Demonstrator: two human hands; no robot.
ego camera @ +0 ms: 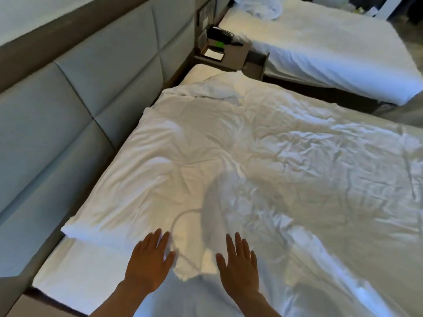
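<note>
Both hands hold nothing. The left hand (148, 259) and right hand (238, 264) are spread flat with straight fingers, side by side at 6 o'clock, palms down over the near corner of the duvet (229, 145). Whether the palms press the cloth or hover just above it cannot be told.

The duvet covers most of the bed, from the hands out to 12 and 3 o'clock. It is heavily creased, most of all toward 3 o'clock, and bunched in a lump at its far end. Its edge at 9 o'clock stops short of the mattress side and leaves a strip of sheet (68, 271) bare.

This looks like the smoothing step of making the bed. The next move likely calls for sweeping the flat palms outward, toward 9 and 3 o'clock, to push the creases out, then tugging the near corner square.

A padded grey headboard (68, 110) runs along the bed from 8 to 11 o'clock. At 12 o'clock stands a nightstand (238, 53) with a dark phone (219, 34) on it. Beyond it, at 1 o'clock, is a second bed (320, 53) in white, with grey floor (407, 30) past it.
</note>
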